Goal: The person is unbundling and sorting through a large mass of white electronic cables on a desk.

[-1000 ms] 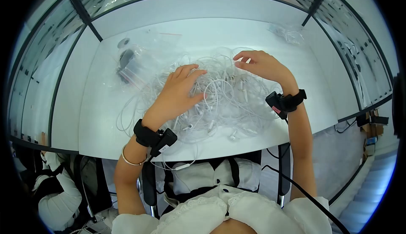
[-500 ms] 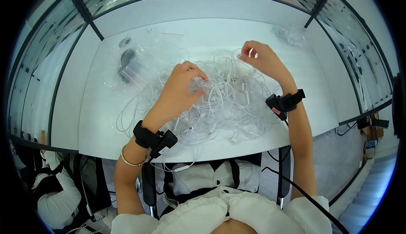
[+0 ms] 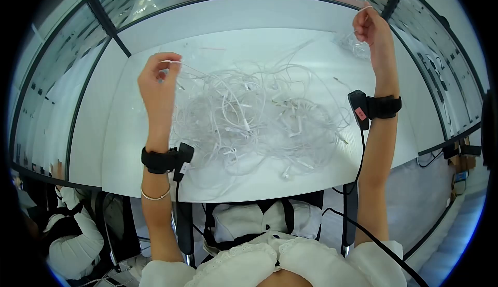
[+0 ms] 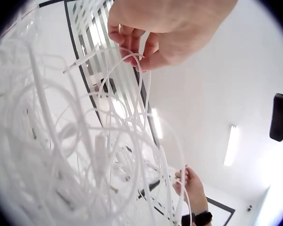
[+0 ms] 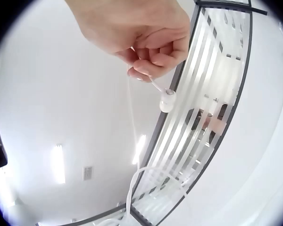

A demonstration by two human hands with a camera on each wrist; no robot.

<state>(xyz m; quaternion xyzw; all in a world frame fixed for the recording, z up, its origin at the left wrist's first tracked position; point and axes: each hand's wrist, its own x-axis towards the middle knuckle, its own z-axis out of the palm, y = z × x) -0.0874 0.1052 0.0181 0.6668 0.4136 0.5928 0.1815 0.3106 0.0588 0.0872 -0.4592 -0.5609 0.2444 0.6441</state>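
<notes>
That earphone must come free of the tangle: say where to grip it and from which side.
Probably the cord behind the earbud, pinched from above as the right hand does: the wider bud stops slipping, and the tangle lies below.

A tangle of white cables (image 3: 254,110) sprawls over the middle of the white tabletop (image 3: 129,152). The left grip (image 3: 158,82) is raised over the heap's left edge and pinches a strand (image 3: 189,68) that runs down into it. The right grip (image 3: 371,28) is lifted high at the far right corner, its fingers curled round a thin wire (image 3: 363,8), just above a clear plastic bag (image 3: 350,42). Black wrist bands (image 3: 161,161) sit on both forearms, and a bracelet (image 3: 154,196) on the left.
</notes>
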